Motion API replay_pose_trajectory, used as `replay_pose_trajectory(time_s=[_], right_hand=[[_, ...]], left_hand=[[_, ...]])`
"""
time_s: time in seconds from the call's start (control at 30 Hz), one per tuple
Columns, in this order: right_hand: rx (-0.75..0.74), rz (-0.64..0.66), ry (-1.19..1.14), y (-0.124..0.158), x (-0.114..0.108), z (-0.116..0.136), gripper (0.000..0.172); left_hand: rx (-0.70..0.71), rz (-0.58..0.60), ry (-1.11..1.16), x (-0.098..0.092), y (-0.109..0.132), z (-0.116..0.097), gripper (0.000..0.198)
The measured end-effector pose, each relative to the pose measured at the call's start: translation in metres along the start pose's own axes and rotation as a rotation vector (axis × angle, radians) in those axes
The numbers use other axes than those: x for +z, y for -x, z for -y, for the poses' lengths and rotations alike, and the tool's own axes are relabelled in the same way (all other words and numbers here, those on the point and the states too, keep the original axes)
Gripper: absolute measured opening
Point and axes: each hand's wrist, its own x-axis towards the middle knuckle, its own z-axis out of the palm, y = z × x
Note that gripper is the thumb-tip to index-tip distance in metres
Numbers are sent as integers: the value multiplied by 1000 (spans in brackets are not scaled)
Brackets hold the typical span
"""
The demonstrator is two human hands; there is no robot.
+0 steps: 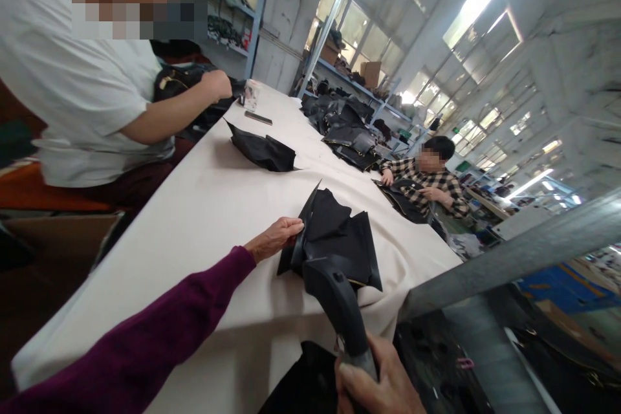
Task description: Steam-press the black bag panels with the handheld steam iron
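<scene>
My left hand (275, 238), at the end of a purple sleeve, pinches the left edge of a black bag piece (356, 242). The piece lies on the pale cloth-covered table, its black lining folded up and a strip of gold zip along its near edge. My right hand (381, 381) is wrapped around the handle of a dark grey handheld tool with a curved head (334, 291); its exact kind I cannot tell. The tool's head is over the near side of the piece; whether it touches is unclear. More black material (310, 378) shows below, beside my right hand.
Another black piece (262, 150) and a phone-like dark slab (258, 118) lie farther up the table (194, 207). Black pieces are heaped (344, 119) at the far side. A person in white sits left; another in a checked shirt (451, 191) works right. A metal post (509, 252) crosses the right.
</scene>
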Motion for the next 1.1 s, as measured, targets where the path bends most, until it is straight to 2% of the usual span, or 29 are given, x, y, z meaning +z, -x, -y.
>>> replay_pose_trajectory(time_s=[0.13, 0.33, 0.5, 0.7, 0.83, 0.97, 1.1], right_hand=[[-108, 136, -181, -26, 7, 11, 28], [-229, 21, -213, -54, -4, 17, 21], [-197, 6, -219, -38, -13, 10, 29], [-64, 78, -93, -12, -2, -6, 23], [-111, 116, -214, -29, 5, -4, 22], [-222, 57, -294, -51, 2, -5, 22], [-218, 69, -350, -53, -2, -14, 25]], left_hand=[[-14, 20, 39, 3, 1, 2, 39], [-43, 33, 64, 11, 1, 4, 43], [-44, -6, 94, 7, -3, 5, 45], [-55, 11, 96, 5, -5, 12, 42], [-72, 91, 35, 10, -1, 14, 39], [-108, 165, -110, 17, 2, 12, 30], [-115, 120, -303, 20, -1, 9, 23]])
